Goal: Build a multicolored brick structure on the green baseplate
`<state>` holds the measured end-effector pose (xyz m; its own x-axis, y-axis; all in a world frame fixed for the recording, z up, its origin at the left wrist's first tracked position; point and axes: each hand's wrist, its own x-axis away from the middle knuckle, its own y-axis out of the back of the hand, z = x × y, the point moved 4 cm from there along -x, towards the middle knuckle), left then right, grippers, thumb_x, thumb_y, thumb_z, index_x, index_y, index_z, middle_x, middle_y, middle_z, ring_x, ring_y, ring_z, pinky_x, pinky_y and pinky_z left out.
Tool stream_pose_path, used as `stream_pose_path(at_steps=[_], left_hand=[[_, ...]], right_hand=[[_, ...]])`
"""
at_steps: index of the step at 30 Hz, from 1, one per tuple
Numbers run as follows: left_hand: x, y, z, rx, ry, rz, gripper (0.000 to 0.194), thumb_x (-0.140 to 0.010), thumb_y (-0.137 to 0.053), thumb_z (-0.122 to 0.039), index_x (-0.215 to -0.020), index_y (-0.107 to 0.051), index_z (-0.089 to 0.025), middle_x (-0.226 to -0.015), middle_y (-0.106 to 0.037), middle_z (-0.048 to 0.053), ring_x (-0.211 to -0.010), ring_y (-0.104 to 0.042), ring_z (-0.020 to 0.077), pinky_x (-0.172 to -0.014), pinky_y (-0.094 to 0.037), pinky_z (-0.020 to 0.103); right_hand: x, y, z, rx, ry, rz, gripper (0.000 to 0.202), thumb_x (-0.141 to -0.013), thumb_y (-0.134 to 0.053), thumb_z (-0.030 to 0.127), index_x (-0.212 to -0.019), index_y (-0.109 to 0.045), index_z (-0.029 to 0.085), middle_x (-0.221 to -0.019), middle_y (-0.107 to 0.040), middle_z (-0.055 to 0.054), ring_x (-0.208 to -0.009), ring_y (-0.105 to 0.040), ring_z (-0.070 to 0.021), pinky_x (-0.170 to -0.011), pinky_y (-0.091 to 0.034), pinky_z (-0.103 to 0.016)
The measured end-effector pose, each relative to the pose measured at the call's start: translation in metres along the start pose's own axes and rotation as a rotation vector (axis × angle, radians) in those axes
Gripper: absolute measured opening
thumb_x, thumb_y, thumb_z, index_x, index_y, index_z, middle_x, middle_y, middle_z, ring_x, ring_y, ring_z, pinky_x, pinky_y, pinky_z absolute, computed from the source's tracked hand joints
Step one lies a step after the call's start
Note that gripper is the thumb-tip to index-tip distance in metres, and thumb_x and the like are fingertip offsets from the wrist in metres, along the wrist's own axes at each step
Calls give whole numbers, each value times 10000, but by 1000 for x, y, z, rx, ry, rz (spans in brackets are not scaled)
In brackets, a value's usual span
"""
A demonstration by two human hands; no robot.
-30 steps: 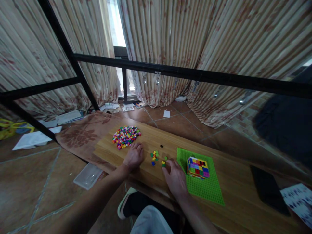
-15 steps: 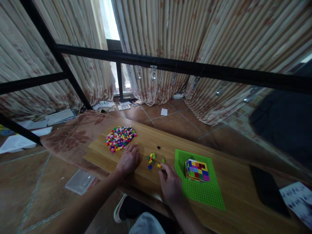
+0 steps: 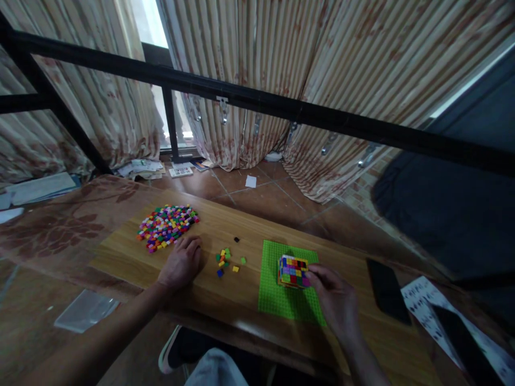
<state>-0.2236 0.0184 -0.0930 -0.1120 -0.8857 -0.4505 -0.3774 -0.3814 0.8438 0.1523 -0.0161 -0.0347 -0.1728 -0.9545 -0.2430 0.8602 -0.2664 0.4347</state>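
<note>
My right hand (image 3: 335,294) is at the right edge of a multicoloured brick block (image 3: 293,271), thumb and fingers pinched together at its top. Whatever lies between the fingertips is hidden. The block stands on a green studded baseplate (image 3: 270,292). On the wooden table, my left hand (image 3: 181,265) rests with loosely bent fingers, holding nothing visible, just in front of a big pile of small coloured bricks (image 3: 167,226). Between my hands lie several loose bricks: a yellow brick (image 3: 235,269), a blue brick (image 3: 220,273), a lime green brick (image 3: 243,260) and a black brick (image 3: 236,239).
A black flat object (image 3: 388,289) lies on the table right of the baseplate, beside a printed sheet (image 3: 426,300). A dark metal rail (image 3: 257,96) crosses beyond the table, before curtains. A clear plastic container (image 3: 86,311) sits on the floor at left.
My right hand has moved right, from the loose bricks to the block on the baseplate. The left hand stays by the pile. The whole view has shifted to the right.
</note>
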Motion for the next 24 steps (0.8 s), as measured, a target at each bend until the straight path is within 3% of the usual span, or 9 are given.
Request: stream_pose_path(at_steps=[5,10,16,24], left_hand=[[0,1,-1,-2,-1,-4,259,-914,-388,-253,-1033,-602,-168,-1087,-607,127,-1028,-551,271,-921,-463,431],[0,1,-1,-2,2,3,265,-915,-398,-241,-1037,-611,-139,-1086,-608,145,-1032,-544,277,-916,-472,444],[0,1,-1,0,-3,0,248,-910,-408,-217,-1027,-612,-137,-1083,-605,141,-1025,-544,271,-920,-474,442],[0,1,-3,-4,-9,5,228,-913,-406,-227,-991,-605,-150,-1077,-594,121,-1030,-543,258,-924,-464,415]], right_hand=[[-32,-14,3,71,107,194,253,-849,-549,384,-917,-727,217,-1006,-671,-69,-934,-629,-199,-845,-509,-353],[-45,-37,12,155,234,371,246,-864,-498,302,-929,-724,227,-972,-686,-50,-895,-642,-181,-846,-502,-338],[-51,-40,7,245,222,438,278,-848,-505,260,-1049,-698,246,-1039,-700,-44,-946,-645,-192,-876,-495,-363],[-60,-40,8,253,179,512,303,-796,-569,240,-1074,-690,227,-984,-716,-52,-845,-672,-175,-812,-528,-343]])
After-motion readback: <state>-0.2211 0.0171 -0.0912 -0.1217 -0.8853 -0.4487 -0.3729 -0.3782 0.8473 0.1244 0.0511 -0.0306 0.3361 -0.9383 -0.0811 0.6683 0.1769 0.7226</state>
